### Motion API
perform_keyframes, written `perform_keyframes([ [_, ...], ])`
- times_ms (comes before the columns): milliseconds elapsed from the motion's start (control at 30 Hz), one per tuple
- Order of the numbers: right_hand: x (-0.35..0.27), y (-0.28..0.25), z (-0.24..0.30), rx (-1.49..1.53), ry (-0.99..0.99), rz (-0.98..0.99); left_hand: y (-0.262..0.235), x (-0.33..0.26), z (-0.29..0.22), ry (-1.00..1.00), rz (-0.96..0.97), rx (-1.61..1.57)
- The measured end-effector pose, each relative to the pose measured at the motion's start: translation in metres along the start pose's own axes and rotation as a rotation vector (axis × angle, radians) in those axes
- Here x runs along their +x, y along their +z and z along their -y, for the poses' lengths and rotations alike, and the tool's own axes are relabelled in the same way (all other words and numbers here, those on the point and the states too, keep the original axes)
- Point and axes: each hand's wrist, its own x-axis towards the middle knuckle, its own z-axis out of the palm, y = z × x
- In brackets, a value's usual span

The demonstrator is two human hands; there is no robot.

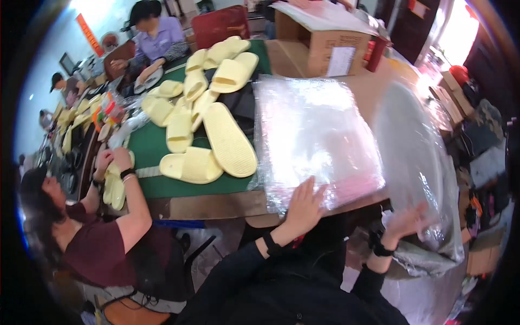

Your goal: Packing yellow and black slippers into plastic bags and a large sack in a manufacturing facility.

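Note:
A stack of clear plastic bags [317, 135] lies on the table in front of me, shiny with glare and pinkish along its near edge. My left hand [304, 208] rests flat at the stack's near edge, fingers stretched out. To the right of the stack, a loose clear plastic bag [405, 141] is smeared by motion. Its lower part is by my right hand [405, 221], which is also blurred; whether the fingers grip the bag cannot be made out. Pale yellow slippers [230, 140] lie in a loose heap left of the bags, on a green mat [233, 187].
An open cardboard box [319, 49] stands at the table's far side. At left, a co-worker in a maroon shirt [103, 246] handles yellow slippers [114, 187]; another in a lilac shirt [162, 39] sits at the far left. A greyish plastic sack [433, 260] hangs below my right hand.

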Motion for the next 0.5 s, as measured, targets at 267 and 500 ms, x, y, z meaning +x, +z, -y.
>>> perform_keyframes([
  [267,0.041,-0.102,-0.014,-1.42,-0.971,0.232,-0.075,-0.03,-0.017,0.209,0.0,-0.248],
  [500,0.07,-0.116,-0.063,-0.833,-0.714,0.042,-0.175,-0.084,0.059,-0.307,-0.453,0.393],
])
